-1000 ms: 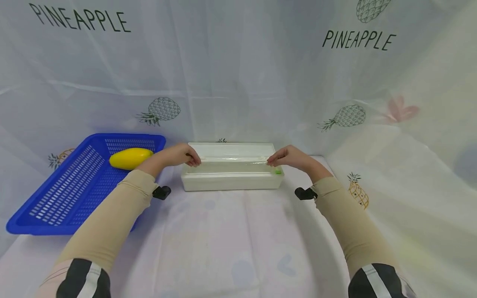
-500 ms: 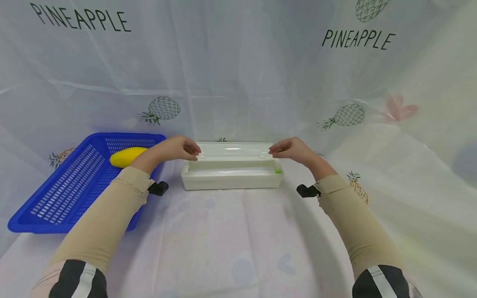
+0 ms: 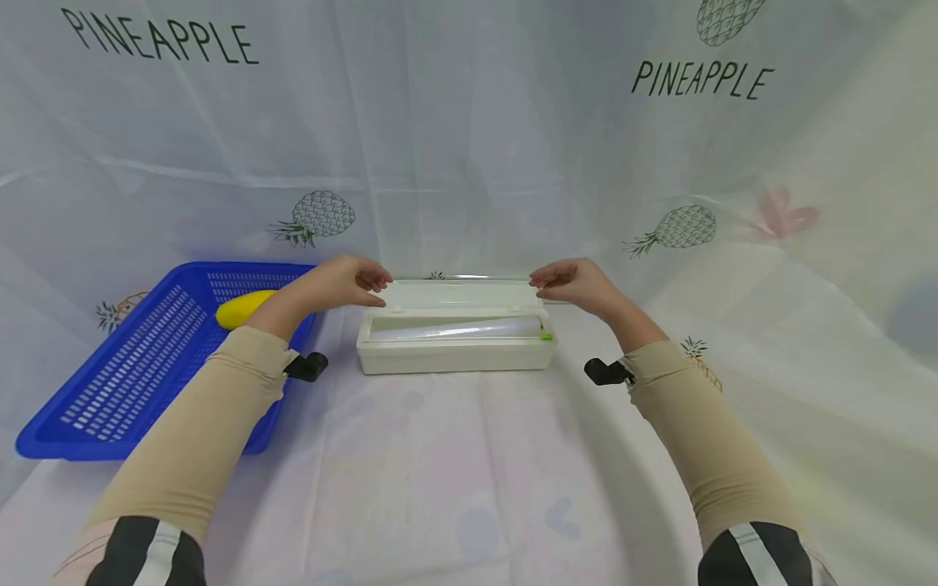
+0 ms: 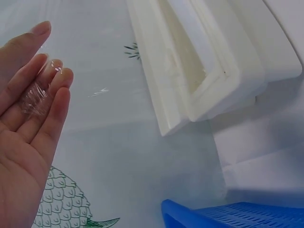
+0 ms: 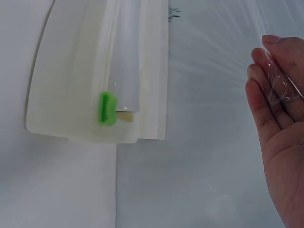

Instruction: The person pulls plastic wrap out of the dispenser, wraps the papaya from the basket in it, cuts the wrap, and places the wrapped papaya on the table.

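Observation:
A white cling film dispenser box (image 3: 458,359) sits near the back of the table, its lid (image 3: 462,295) raised behind it. Inside lies a roll of cling film (image 3: 462,329), slightly slanted, with a small green piece (image 5: 108,109) by its right end. Clear cling film (image 5: 204,61) stretches between both hands above and behind the box. My left hand (image 3: 352,283) holds its left corner, which bunches across the fingers (image 4: 56,83). My right hand (image 3: 575,286) pinches the other corner between thumb and fingers, with a crumpled bit over the palm side.
A blue perforated basket (image 3: 139,374) stands at the left, holding a yellow oblong fruit-like item (image 3: 242,309), partly hidden by the left forearm. A white pineapple-print cloth (image 3: 469,163) hangs close behind the box and covers the table.
Both hands have risen and moved away toward the back cloth, drawing the film up from the box. The roll has come up into view inside and now lies slanted.

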`<state>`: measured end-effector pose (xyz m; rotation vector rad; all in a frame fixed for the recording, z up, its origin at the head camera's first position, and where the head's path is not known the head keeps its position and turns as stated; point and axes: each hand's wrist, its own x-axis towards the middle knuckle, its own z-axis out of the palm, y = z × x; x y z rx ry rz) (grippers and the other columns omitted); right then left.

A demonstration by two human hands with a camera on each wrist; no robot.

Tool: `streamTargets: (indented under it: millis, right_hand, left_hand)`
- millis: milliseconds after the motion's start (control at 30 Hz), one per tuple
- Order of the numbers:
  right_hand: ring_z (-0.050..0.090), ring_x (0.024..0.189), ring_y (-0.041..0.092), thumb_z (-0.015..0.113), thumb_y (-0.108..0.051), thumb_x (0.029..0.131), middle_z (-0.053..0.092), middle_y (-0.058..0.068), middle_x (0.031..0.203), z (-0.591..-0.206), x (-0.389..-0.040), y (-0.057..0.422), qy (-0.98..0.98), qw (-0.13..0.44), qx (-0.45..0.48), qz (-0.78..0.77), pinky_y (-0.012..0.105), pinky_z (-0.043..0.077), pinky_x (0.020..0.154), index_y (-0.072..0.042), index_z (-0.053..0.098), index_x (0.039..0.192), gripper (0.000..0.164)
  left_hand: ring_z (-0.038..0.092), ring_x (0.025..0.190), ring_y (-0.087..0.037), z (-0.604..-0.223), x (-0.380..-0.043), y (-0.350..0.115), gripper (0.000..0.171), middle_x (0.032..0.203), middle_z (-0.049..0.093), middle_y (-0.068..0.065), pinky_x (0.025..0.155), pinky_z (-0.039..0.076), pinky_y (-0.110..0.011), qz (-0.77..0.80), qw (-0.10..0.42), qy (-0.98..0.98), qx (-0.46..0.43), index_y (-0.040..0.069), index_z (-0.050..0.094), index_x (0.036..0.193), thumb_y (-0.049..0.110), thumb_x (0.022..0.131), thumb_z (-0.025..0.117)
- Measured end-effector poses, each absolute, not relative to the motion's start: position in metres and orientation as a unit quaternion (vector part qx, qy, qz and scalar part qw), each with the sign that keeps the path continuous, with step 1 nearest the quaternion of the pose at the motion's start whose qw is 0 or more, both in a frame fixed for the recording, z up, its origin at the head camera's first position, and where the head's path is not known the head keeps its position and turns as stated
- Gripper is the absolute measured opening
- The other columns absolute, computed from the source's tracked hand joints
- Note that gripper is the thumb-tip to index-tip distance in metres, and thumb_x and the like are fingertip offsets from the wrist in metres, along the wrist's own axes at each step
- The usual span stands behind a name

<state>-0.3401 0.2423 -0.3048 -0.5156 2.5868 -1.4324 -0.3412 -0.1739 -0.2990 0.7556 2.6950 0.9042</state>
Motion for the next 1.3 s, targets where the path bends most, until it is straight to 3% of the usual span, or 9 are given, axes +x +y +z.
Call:
streamTargets:
  millis: [433,667,1300]
  right_hand:
    - [0.063,0.101,0.019,0.068,-0.006,0.091,0.065,0.014,0.120,-0.285,-0.337,0.238,0.871,0.038,-0.174,-0.457,0.035,0.052,0.090,-0.002,0.066,0.121,0.031]
    - [0.065,0.098,0.016,0.068,-0.005,0.091,0.066,0.014,0.119,-0.274,-0.335,0.238,0.868,0.031,-0.181,-0.461,0.026,0.053,0.085,0.000,0.065,0.122,0.032]
    - [0.064,0.099,0.015,0.070,-0.009,0.091,0.067,0.010,0.118,-0.244,-0.331,0.233,0.874,0.009,-0.188,-0.449,0.025,0.051,0.085,-0.002,0.066,0.123,0.033]
  left_hand:
    - [0.057,0.113,-0.034,-0.285,-0.338,-0.175,0.045,0.119,0.062,-0.016,0.096,0.046,-0.045,0.304,0.066,0.918,0.247,0.002,0.059,0.129,0.016,0.089,0.074]
    - [0.056,0.114,-0.034,-0.276,-0.336,-0.175,0.046,0.119,0.061,-0.016,0.097,0.045,-0.045,0.297,0.052,0.919,0.253,0.001,0.058,0.129,0.014,0.088,0.074]
    - [0.054,0.116,-0.034,-0.254,-0.329,-0.182,0.050,0.124,0.059,-0.017,0.101,0.042,-0.049,0.282,0.024,0.924,0.256,0.003,0.056,0.132,0.019,0.089,0.074]
